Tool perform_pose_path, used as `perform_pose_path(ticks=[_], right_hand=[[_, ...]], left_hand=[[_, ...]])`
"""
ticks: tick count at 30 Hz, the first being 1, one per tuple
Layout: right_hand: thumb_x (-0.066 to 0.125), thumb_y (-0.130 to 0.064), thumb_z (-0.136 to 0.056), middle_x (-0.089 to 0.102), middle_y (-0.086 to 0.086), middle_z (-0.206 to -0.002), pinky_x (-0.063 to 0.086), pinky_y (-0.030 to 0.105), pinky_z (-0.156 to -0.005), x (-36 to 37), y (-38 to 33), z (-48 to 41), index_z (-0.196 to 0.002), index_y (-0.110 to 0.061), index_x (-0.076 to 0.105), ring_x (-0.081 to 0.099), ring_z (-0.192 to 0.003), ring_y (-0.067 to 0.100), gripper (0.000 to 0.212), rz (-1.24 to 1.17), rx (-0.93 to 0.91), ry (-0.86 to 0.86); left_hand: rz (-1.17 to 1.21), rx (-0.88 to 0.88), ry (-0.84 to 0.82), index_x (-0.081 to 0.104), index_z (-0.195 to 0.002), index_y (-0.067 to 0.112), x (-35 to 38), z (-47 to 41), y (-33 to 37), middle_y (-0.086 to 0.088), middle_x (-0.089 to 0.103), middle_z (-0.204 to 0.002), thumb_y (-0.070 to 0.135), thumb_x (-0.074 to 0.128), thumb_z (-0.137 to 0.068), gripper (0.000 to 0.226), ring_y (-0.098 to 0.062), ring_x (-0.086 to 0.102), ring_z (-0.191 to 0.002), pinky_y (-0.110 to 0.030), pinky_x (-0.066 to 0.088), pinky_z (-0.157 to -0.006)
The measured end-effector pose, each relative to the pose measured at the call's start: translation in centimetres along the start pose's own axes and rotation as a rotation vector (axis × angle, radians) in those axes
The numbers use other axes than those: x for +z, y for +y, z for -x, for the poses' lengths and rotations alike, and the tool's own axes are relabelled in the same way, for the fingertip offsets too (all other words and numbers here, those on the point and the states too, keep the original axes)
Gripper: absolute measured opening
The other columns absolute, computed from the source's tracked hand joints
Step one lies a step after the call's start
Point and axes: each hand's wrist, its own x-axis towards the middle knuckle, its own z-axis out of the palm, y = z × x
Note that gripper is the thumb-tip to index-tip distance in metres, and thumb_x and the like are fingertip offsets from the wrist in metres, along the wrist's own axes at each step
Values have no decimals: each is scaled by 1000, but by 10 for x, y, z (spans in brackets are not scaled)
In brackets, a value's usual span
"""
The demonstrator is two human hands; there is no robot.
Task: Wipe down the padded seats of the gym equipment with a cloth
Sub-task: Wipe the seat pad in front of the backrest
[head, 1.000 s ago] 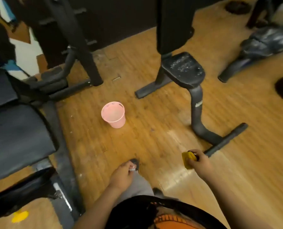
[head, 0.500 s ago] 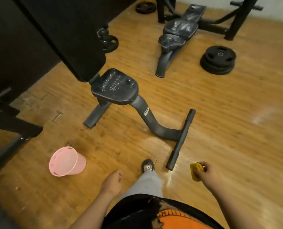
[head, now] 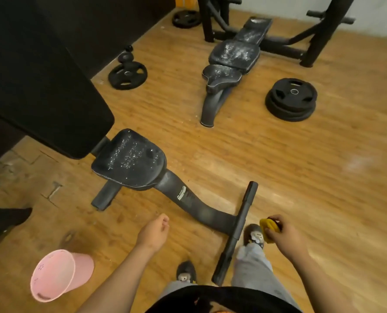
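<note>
A black padded seat point(head: 130, 159), speckled with white dust, sits low in front of me under a large black back pad point(head: 41, 86). Farther back lies a second bench with dusty pads point(head: 233, 55). My right hand point(head: 283, 236) grips a bunched yellow cloth point(head: 269, 227) at the lower right, beyond the bench's floor bar point(head: 237, 233). My left hand point(head: 153, 231) hangs loosely curled and holds nothing, below and to the right of the near seat.
A pink plastic bucket point(head: 59, 274) stands on the wooden floor at the lower left. Weight plates lie at the right point(head: 290, 99) and near the dark wall point(head: 127, 75). Black machine frames point(head: 319, 35) stand at the back.
My view has swung right and moved closer to the near seat. The bucket has slid to the lower left of the view. The right hand still grips the cloth.
</note>
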Motion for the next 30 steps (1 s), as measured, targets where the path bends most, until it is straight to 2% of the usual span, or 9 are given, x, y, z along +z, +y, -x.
perform_pose_path(ticks=[3,6,10,13,15,19,24,28,30], right_hand=[[63,-19,-87,62,-2,-85,54,37,-66,-28,-16,-63,-111,-25,54,62,-72,17,26,110,-91,-108],[61,-13,-87,64,-1,-81,49,30,-59,-63,-45,-120,-110,-21,55,60,-68,13,25,189,-184,-172],[64,-20,-86,67,7,-102,53,35,-69,-91,-90,-179,-116,-20,56,63,-84,24,31,253,-304,-212],[65,-20,-85,66,8,-106,53,37,-75,-90,-125,-209,-117,-20,55,62,-89,26,33,291,-379,-275],[65,-22,-86,65,5,-103,51,33,-72,-82,-142,-218,-116,-22,55,60,-87,22,32,317,-405,-294],[61,-20,-90,57,-3,-97,38,21,-58,-52,-161,-218,-117,-22,54,53,-81,14,28,360,-398,-403],[60,-21,-90,62,0,-103,48,21,-67,-5,-195,-223,-115,-25,54,57,-82,10,26,481,-401,-573],[58,-20,-92,61,-2,-94,41,11,-54,22,-251,-235,-120,-20,52,58,-74,4,28,455,-377,-538],[59,-19,-92,62,0,-99,44,12,-58,37,-279,-237,-121,-20,52,62,-79,9,30,404,-387,-480]], left_hand=[[70,-95,65,56,-101,20,12,-13,27,4,61,-109,18,47,-96,11,-20,62,-94,-29,47,-71],[244,-271,174,57,-97,18,30,-9,59,-3,63,-104,10,53,-92,11,-25,63,-97,-32,49,-80],[365,-357,249,61,-105,9,44,-3,90,-6,64,-105,3,59,-86,20,-23,63,-101,-31,48,-87],[415,-450,312,56,-99,16,29,-5,102,0,58,-99,8,57,-90,12,-18,58,-93,-30,44,-82],[416,-496,349,54,-98,18,26,-9,103,0,58,-98,12,55,-93,9,-19,57,-91,-30,44,-78],[411,-533,279,58,-116,10,30,-18,97,-4,63,-113,13,56,-92,24,-20,61,-105,-23,41,-81],[434,-553,205,56,-120,9,3,-43,54,-6,62,-122,13,53,-93,27,-20,60,-111,-25,44,-88],[419,-557,162,54,-123,12,-32,-71,10,-4,60,-125,17,50,-95,29,-21,58,-114,-29,46,-93],[423,-543,167,54,-115,13,-51,-84,-7,-4,62,-121,16,49,-95,21,-19,58,-110,-28,46,-92]])
